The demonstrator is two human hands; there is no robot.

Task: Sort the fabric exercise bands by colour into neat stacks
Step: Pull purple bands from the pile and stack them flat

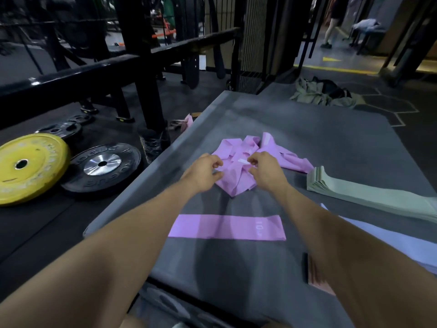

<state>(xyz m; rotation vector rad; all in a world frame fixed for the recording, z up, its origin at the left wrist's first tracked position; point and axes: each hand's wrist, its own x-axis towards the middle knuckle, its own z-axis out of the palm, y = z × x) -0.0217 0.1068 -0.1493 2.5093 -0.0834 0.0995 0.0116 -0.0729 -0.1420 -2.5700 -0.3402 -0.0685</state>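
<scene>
A loose heap of pink fabric bands lies in the middle of a grey padded platform. My left hand and my right hand rest on the heap, each with fingers pinched on pink fabric. One pink band lies flat and straight nearer to me. A neat stack of sage green bands sits to the right. A pale lavender band stack shows behind my right forearm. A dusty rose stack sits at the near right, partly hidden by that arm.
Left of the platform, on the black floor, lie a yellow weight plate and black plates. A black rack frame stands behind them. Crumpled clothing lies beyond the platform. A person's legs show far back right.
</scene>
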